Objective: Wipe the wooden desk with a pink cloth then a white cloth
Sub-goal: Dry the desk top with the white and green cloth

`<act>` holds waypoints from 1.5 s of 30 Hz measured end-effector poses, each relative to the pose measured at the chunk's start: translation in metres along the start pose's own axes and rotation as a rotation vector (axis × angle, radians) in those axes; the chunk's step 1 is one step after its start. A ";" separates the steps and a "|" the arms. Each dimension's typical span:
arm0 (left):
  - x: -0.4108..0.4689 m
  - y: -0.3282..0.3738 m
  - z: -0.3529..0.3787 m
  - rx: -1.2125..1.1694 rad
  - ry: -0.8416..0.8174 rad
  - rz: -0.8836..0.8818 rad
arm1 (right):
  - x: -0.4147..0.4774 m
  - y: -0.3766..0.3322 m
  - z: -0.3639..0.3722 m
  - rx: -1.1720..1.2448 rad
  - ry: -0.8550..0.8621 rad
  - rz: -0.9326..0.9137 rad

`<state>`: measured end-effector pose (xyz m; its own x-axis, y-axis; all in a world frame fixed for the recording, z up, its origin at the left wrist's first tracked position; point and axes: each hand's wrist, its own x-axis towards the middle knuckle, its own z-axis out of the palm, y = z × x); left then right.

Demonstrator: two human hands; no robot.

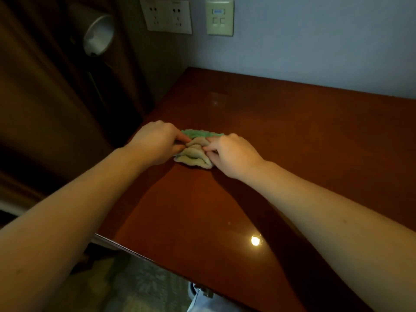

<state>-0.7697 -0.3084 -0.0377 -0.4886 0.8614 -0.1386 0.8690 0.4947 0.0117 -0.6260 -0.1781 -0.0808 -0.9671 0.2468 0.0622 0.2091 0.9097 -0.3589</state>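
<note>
Pale cloth [194, 155] sits bunched left-to-right between left hand [155, 143] and right hand [233, 155], each pinching an end, with most of the desk [304, 158] to the right.

Hotel-like room: glossy wooden desk [292, 143], wall sockets [166, 16], brown curtain [45, 86].

We see a dim, yellow-green-tinted picture; one small bright glare spot [254, 240] sits on the glossy wooden desk [292, 143] near its front edge; the right forearm [326, 210] casts a dark, soft-edged shadow across the wood; the curtain [45, 86] at left sinks almost to black; straight lines bow towards the edges; detail is soft throughout.
</note>
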 end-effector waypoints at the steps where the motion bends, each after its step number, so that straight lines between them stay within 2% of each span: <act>1: 0.000 0.000 0.002 -0.005 0.011 -0.002 | 0.005 0.001 -0.002 0.003 -0.003 0.020; 7: -0.010 -0.008 0.007 -0.021 -0.035 -0.002 | -0.016 -0.008 -0.004 -0.023 -0.056 -0.059; 13: 0.014 0.002 -0.002 0.023 -0.036 -0.017 | 0.018 0.002 -0.009 0.013 -0.026 0.083; 19: 0.008 -0.004 -0.002 0.058 -0.095 0.012 | -0.011 -0.011 -0.006 -0.025 -0.055 0.012; 25: 0.021 -0.002 0.001 0.065 -0.036 0.061 | 0.015 -0.004 -0.015 0.013 -0.008 0.113; 29: 0.010 -0.010 0.008 0.060 -0.085 0.127 | -0.007 -0.012 -0.009 -0.045 -0.049 0.058; 31: 0.008 -0.013 0.011 0.021 -0.075 0.112 | -0.013 -0.011 -0.008 -0.029 -0.028 0.019; 38: 0.028 0.001 0.005 0.065 -0.075 0.050 | 0.021 0.003 -0.014 0.065 -0.042 0.154; 43: 0.017 -0.008 0.013 -0.003 -0.044 0.059 | -0.002 0.001 -0.004 -0.006 0.012 0.044; 45: 0.023 -0.004 0.013 -0.014 -0.030 0.026 | 0.010 0.005 -0.007 -0.011 0.032 0.063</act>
<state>-0.7840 -0.2919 -0.0535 -0.4628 0.8704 -0.1678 0.8801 0.4738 0.0300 -0.6340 -0.1686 -0.0759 -0.9467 0.3145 0.0696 0.2715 0.8953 -0.3530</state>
